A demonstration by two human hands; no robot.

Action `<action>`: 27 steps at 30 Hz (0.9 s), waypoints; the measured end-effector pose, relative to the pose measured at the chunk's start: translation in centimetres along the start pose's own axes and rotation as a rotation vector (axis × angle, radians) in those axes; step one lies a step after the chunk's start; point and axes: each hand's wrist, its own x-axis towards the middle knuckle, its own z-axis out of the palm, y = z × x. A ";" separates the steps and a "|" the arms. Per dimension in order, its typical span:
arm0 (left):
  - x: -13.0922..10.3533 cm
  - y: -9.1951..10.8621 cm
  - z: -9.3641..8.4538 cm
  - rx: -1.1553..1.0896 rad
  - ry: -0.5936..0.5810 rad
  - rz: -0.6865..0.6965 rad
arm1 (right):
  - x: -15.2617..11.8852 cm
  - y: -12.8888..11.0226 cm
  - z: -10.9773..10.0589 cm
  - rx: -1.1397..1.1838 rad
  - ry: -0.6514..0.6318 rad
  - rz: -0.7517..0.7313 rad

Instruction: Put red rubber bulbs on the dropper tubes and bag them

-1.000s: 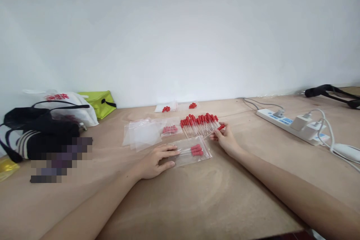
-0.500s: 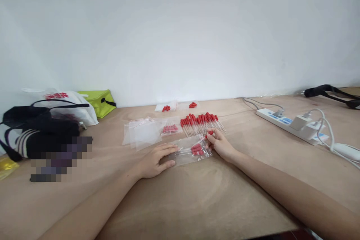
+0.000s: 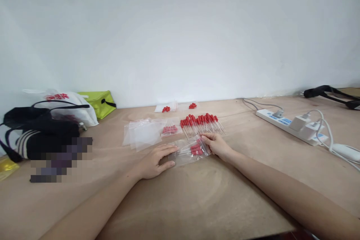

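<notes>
the left hand lies flat and fairly wide, thumb apart from the fingers, its fingertips resting on the near-left end of a clear zip bag. the right hand is narrow, thumb and fingers pinched at the red end of a slim stick at the opposite end of that bag. the bag lies on the tabletop between the two hands, with more red-ended sticks inside, their pale shafts pointing toward the left hand.

just beyond the right hand, a loose row of red-ended sticks fans out, red ends away from the hand and thin shafts toward it. beyond the left hand lie some overlapping flat bags, and just right of those is a small bag with red-ended pieces. farther out from both hands, two more bags sit side by side, a left far bag and a right far bag, each with a small red cluster.

well to the right of the right hand is a white power strip with plugs and cables, and a black frame past it. well left of the left hand are a black striped bag, a white plastic bag and a lime green bag.
</notes>
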 end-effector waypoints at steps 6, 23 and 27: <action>0.0 0.1 0.0 0.001 -0.001 0.002 | 0.3 0.2 -0.2 -0.075 0.022 -0.023; 0.0 -0.3 0.2 -0.049 0.049 0.014 | 5.4 -1.5 -3.6 -0.869 0.373 -0.304; -0.1 -0.2 0.1 -0.043 0.023 0.014 | 7.5 -2.5 -2.8 -0.958 0.405 -0.232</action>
